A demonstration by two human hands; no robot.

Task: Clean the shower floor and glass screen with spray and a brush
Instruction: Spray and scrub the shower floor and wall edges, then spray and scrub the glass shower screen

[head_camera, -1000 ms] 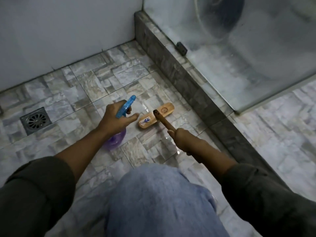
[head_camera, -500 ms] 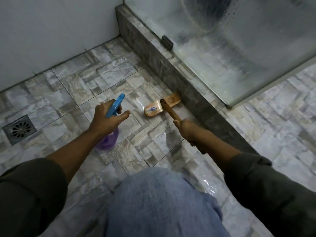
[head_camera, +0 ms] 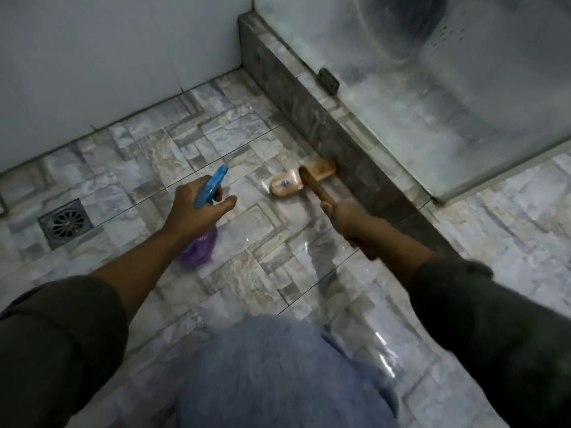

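The brush [head_camera: 287, 186] has travelled across the tiles since a second ago. Its wooden head was well out from the kerb [head_camera: 324, 128] then, and its far end now lies right against the foot of it.

The right hand [head_camera: 349, 223] is clenched round the lower end of the brush handle, which slopes up and away to the middle of the head. The head lies flat on the floor [head_camera: 148, 156], set crosswise to the handle, with a small label showing on its nearer half.

The left hand [head_camera: 197, 208] grasps the spray bottle [head_camera: 199, 250] at the neck, much as before. Its thumb is stretched out to the right, and the blue trigger head points up and away. One finger seems to sit under the nozzle, though the blur makes that hard to confirm. The bottle's purple body hangs below the wrist, just above the tiles, and the bottle is well apart from the brush.

Both forearms reach out from dark sleeves [head_camera: 61, 335], with a knee [head_camera: 278, 375] in blue denim between them at the bottom. The floor is grey stone-pattern tile, with a wet sheen near the right arm.

A square metal drain [head_camera: 65, 223] sits at the left, near a pale wall [head_camera: 108, 57]. The kerb runs diagonally from the wall corner. The glass screen [head_camera: 463, 97] stands on top of it, cloudy and streaked, held near its base by a small dark bracket [head_camera: 329, 79].
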